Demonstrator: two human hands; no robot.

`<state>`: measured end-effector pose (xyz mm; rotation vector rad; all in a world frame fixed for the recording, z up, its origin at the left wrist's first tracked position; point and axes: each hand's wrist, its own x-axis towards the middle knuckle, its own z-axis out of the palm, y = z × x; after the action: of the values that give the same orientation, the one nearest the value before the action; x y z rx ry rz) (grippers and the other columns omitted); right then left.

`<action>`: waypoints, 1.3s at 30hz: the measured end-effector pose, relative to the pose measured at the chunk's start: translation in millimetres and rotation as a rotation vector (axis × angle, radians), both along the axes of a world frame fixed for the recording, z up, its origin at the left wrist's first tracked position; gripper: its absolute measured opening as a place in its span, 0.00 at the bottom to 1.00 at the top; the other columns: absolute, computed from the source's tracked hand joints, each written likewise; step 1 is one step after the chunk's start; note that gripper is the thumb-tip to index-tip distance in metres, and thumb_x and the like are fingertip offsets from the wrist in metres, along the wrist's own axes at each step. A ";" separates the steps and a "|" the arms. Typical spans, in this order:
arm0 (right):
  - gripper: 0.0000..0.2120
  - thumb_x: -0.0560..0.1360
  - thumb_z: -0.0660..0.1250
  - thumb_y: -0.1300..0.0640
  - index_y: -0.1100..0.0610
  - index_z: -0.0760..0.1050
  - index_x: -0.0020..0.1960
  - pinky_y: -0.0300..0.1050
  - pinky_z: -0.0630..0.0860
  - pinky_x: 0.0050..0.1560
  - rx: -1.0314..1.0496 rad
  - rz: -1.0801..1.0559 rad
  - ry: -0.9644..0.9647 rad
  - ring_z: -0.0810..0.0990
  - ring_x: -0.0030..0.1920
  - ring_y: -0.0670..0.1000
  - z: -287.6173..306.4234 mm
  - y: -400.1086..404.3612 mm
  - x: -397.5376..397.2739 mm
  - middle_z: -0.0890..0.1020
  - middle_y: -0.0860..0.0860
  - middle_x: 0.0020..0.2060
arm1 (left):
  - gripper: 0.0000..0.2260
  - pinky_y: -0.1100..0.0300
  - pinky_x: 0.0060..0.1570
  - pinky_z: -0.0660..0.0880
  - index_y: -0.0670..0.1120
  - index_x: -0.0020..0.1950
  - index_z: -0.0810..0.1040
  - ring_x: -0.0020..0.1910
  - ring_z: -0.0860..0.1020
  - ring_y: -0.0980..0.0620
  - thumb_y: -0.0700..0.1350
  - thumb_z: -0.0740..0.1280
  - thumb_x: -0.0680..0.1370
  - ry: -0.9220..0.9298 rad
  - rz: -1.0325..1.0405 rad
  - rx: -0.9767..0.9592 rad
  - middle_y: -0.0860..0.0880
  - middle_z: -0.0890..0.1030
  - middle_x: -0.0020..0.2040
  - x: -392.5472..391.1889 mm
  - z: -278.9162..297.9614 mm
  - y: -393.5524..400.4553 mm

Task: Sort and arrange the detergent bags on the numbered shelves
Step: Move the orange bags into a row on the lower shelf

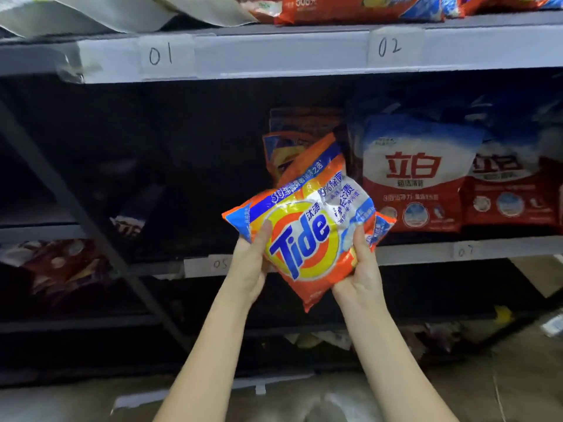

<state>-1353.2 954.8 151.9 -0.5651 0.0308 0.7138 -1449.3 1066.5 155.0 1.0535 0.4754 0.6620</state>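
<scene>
Left hand (250,263) and right hand (362,269) grip the Tide bag (307,220) from both sides, in front of the middle shelf (426,252). Its long axis tilts toward one o'clock. Dark open room lies at nine o'clock; red bags (414,175) crowd three o'clock.

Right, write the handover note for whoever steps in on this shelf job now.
Left hand: grips the Tide bag at its left edge, thumb on the front.
Right hand: grips the same bag at its right edge.
The bag is held tilted in the air in front of the middle shelf, not yet placed.
Already shelved: more Tide bags upright just behind it, red-and-white bags to their right, orange bags above label 02.
Left: probably set this bag with the Tide stack. The shelf's left part is too dark to judge.
</scene>
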 end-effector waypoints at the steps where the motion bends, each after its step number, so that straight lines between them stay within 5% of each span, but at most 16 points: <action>1: 0.17 0.72 0.67 0.54 0.55 0.75 0.60 0.57 0.77 0.56 -0.007 0.009 -0.012 0.82 0.53 0.56 -3.2 1.6 2.3 0.83 0.56 0.53 | 0.25 0.53 0.37 0.81 0.47 0.60 0.73 0.48 0.83 0.47 0.59 0.67 0.68 0.017 0.043 -0.015 0.49 0.84 0.49 6.5 -2.6 3.6; 4: 0.17 0.71 0.64 0.59 0.57 0.75 0.60 0.55 0.76 0.59 -0.051 0.074 -0.157 0.81 0.56 0.56 -14.9 -1.3 22.6 0.82 0.57 0.55 | 0.13 0.56 0.37 0.81 0.47 0.55 0.75 0.41 0.84 0.52 0.52 0.65 0.74 0.037 0.112 -0.017 0.51 0.85 0.43 19.7 -11.3 20.9; 9: 0.17 0.68 0.66 0.63 0.60 0.75 0.57 0.52 0.81 0.45 -0.278 0.248 -0.318 0.82 0.50 0.57 -36.2 -0.8 62.8 0.83 0.57 0.51 | 0.10 0.59 0.34 0.79 0.48 0.51 0.75 0.36 0.84 0.54 0.47 0.69 0.71 0.080 0.098 0.042 0.53 0.85 0.38 40.9 -8.8 55.2; 13: 0.31 0.59 0.79 0.60 0.64 0.74 0.59 0.54 0.76 0.57 -0.456 0.244 -0.373 0.81 0.53 0.59 -46.7 18.3 86.0 0.82 0.60 0.53 | 0.13 0.58 0.39 0.79 0.48 0.51 0.76 0.40 0.84 0.54 0.45 0.74 0.68 0.120 0.028 0.187 0.53 0.85 0.40 64.2 5.8 85.0; 16: 0.16 0.70 0.70 0.66 0.61 0.76 0.57 0.55 0.75 0.61 -0.594 0.338 -0.548 0.80 0.56 0.59 -46.4 35.9 109.7 0.82 0.59 0.55 | 0.15 0.54 0.43 0.80 0.50 0.53 0.77 0.44 0.84 0.49 0.49 0.73 0.68 0.156 -0.038 0.274 0.49 0.85 0.45 82.5 16.1 103.2; 19: 0.12 0.73 0.70 0.61 0.53 0.78 0.56 0.41 0.77 0.55 -0.694 0.353 -0.788 0.82 0.53 0.48 -35.1 59.0 133.2 0.83 0.51 0.53 | 0.16 0.56 0.42 0.80 0.52 0.52 0.76 0.43 0.84 0.51 0.49 0.74 0.67 0.188 -0.063 0.324 0.51 0.85 0.44 101.3 26.8 119.7; 28: 0.11 0.76 0.66 0.62 0.60 0.77 0.58 0.29 0.75 0.41 -0.754 -0.004 -0.683 0.80 0.46 0.47 -38.3 113.7 181.0 0.81 0.52 0.50 | 0.07 0.55 0.42 0.80 0.51 0.52 0.77 0.44 0.84 0.50 0.46 0.70 0.75 0.190 0.087 0.208 0.50 0.85 0.43 165.2 10.9 152.3; 33: 0.14 0.77 0.64 0.62 0.63 0.73 0.62 0.49 0.75 0.57 -0.864 -0.091 -0.634 0.77 0.58 0.56 -43.2 133.7 185.3 0.79 0.58 0.58 | 0.07 0.50 0.48 0.80 0.50 0.52 0.78 0.46 0.84 0.48 0.49 0.69 0.76 0.175 0.199 0.193 0.48 0.85 0.45 188.6 -4.3 159.4; 39: 0.16 0.78 0.62 0.61 0.63 0.71 0.65 0.52 0.73 0.61 -0.925 -0.072 -0.673 0.76 0.61 0.56 -50.6 130.7 184.4 0.77 0.58 0.60 | 0.03 0.55 0.46 0.81 0.55 0.49 0.76 0.45 0.83 0.51 0.52 0.65 0.78 0.188 0.299 0.278 0.51 0.84 0.43 196.9 -13.8 158.5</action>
<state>-1168.8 1085.4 101.3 -1.6611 -0.2570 0.3759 -1252.4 1224.9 141.2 1.3278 0.7282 0.9170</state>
